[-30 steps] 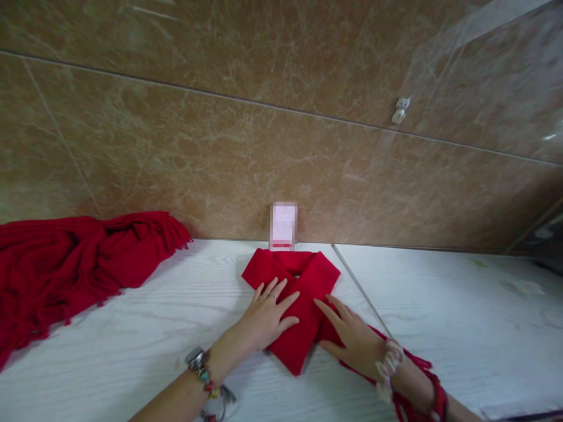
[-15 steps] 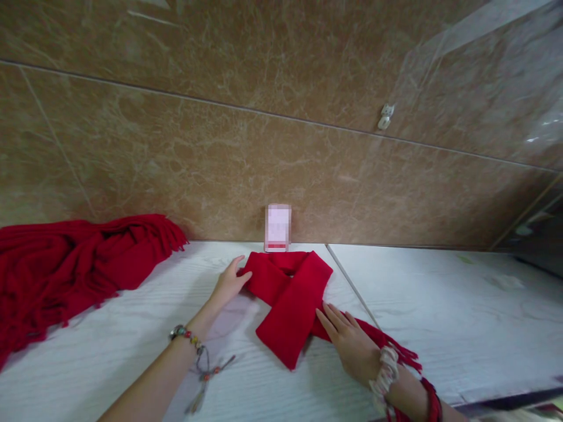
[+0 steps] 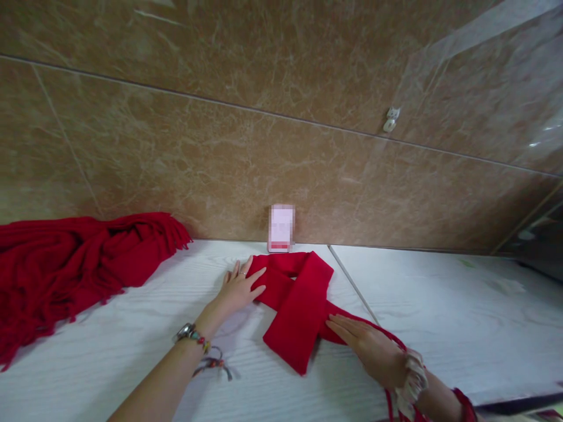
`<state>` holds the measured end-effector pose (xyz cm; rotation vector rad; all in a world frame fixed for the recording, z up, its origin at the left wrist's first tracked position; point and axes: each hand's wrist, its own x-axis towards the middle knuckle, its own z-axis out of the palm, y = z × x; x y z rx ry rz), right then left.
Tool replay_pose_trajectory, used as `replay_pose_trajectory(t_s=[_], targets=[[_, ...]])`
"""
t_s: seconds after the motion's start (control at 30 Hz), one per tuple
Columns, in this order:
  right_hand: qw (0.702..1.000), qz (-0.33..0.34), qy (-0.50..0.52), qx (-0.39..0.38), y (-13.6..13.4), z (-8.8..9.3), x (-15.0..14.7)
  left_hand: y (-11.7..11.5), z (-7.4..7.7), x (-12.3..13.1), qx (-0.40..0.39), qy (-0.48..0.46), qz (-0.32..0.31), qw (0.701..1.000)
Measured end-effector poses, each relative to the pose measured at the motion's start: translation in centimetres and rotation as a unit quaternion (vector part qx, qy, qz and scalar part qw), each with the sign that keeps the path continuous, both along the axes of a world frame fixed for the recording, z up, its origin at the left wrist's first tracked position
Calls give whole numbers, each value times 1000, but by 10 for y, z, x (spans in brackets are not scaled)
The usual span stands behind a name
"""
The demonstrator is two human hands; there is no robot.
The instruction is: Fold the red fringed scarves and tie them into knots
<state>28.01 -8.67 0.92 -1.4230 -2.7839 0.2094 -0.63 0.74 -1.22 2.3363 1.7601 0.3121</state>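
A red scarf (image 3: 303, 313) lies on the white tabletop, folded into a loop at the top with its two parts crossing in front. One broad folded end points toward me; the other tail runs right, under my right hand. My left hand (image 3: 237, 288) rests on the loop's left corner, fingers spread, thumb on the cloth. On the tail lies my right hand (image 3: 373, 346), fingers stretched out side by side and pointing left. It hides part of that tail and most of its fringe.
Another red fringed cloth (image 3: 88, 258) is heaped at the left, against the brown marbled wall (image 3: 220, 164). A small blurred white-and-pink card or box (image 3: 281, 225) stands at the wall behind the scarf. A seam (image 3: 352, 281) crosses the white tabletop (image 3: 440, 316). A white cat-shaped hook (image 3: 391, 119) is on the wall.
My left hand has moved right, further onto the loop's corner, with its fingers spreading. My right hand has slid right and slightly down along the tail. The view has shifted a little.
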Motion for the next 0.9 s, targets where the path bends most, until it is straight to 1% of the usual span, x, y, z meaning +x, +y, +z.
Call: replay_pose_trajectory(t_s=[0.07, 0.1, 0.17, 0.23, 0.3, 0.33, 0.4, 0.47, 0.53, 0.63, 0.73, 0.8, 0.9], targets=[[1000, -13, -4, -2, -3, 5, 9, -2, 2, 0, -10, 19, 19, 1000], [1000, -21, -6, -2, -5, 7, 13, -3, 3, 0, 4, 24, 27, 999], [1000, -28, -6, -9, -9, 9, 20, -6, 4, 4, 65, 29, 32, 997], [999, -25, -14, -27, -14, 8, 23, -9, 6, 11, 135, 16, -2, 991], [998, -37, -33, -38, -18, 5, 24, -15, 8, 19, 168, -19, -83, 982], [998, -46, -38, -36, -19, 2, 23, -18, 9, 23, 162, -39, -131, 977], [998, -62, -28, -13, -20, -4, 21, -26, 10, 31, 109, -62, -215, 968], [998, -67, -17, 11, -20, -8, 17, -32, 9, 35, 39, -50, -261, 963], [997, -67, -32, 14, -18, -10, 17, -35, 6, 38, -5, -26, -272, 962], [997, -54, -53, 18, -15, -10, 26, -34, 2, 37, -13, -10, -267, 964], [994, -66, -52, 64, -16, -8, 45, -31, 1, 36, -8, -11, -266, 964], [990, -78, -70, 92, -17, -4, 60, -31, 1, 37, -10, -9, -263, 965], [985, -71, -97, 120, -19, 4, 76, -34, 2, 38, -18, 0, -252, 967]])
